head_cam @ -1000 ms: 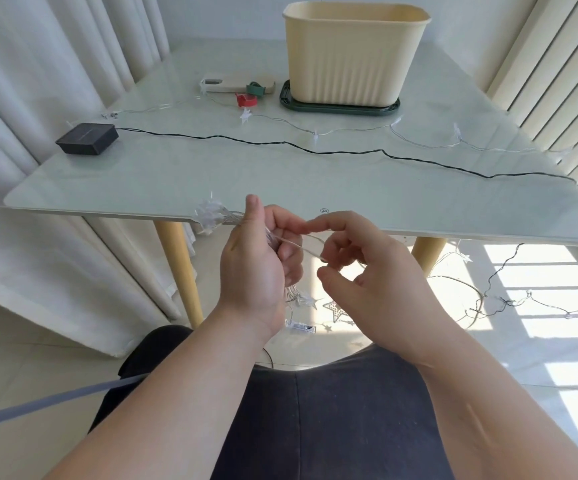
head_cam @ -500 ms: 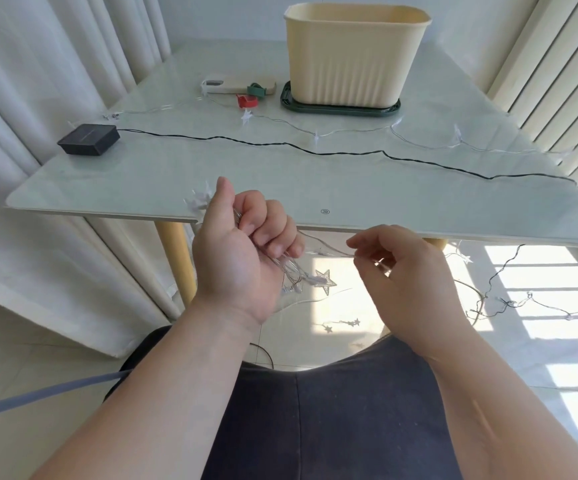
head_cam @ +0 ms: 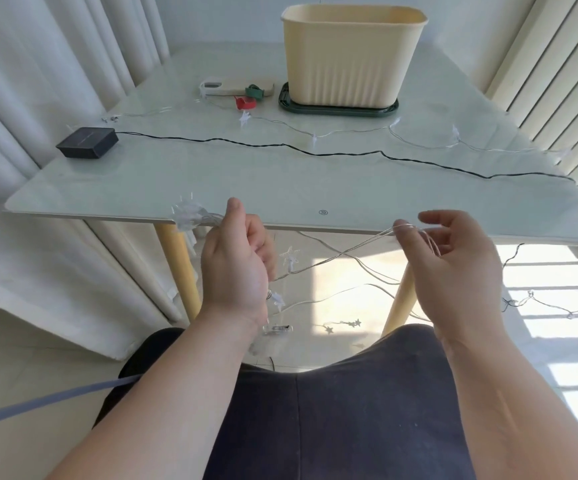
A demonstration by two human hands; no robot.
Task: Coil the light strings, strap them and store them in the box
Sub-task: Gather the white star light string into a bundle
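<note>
The clear-wire string of star lights (head_cam: pixel 343 254) is now stretched between hands that were together a second ago. Coils are gripped in the curled left hand (head_cam: pixel 235 271), and wire is pinched by the right hand (head_cam: pixel 453 268). Another loop is judged ready.

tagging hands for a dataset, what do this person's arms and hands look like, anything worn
The left hand and right hand are bare, and the arms are uncovered as far as they show: no gloves, sleeves, watch or bracelet in view.
</note>
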